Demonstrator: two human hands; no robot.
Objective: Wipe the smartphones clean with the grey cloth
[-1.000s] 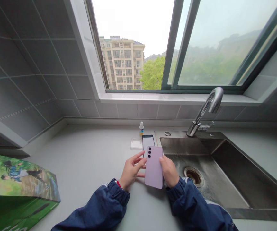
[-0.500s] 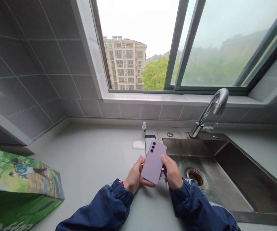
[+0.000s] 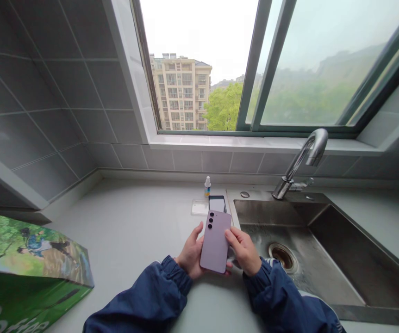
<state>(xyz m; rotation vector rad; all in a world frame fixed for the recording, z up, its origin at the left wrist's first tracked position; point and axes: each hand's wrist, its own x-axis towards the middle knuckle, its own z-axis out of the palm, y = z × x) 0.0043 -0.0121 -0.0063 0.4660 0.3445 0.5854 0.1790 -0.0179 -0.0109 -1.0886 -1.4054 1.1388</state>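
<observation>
Your left hand [image 3: 191, 253], fingers spread behind, braces a lilac smartphone [image 3: 215, 243], cameras to the far end, as your right hand [image 3: 243, 251] pinches its right edge, keeping it back-up over the counter [image 3: 126, 222], near a dark-screened phone [image 3: 216, 203] and the steel sink [image 3: 359, 245].

Your lilac smartphone [image 3: 215, 241] hides the lower part of the black-edged phone [image 3: 217, 203] behind it. The small white-capped plastic bottle's [image 3: 207, 186] label is too small to read, and the frame's left and bottom edges cut off the green printed cardboard box [image 3: 29, 273].
</observation>
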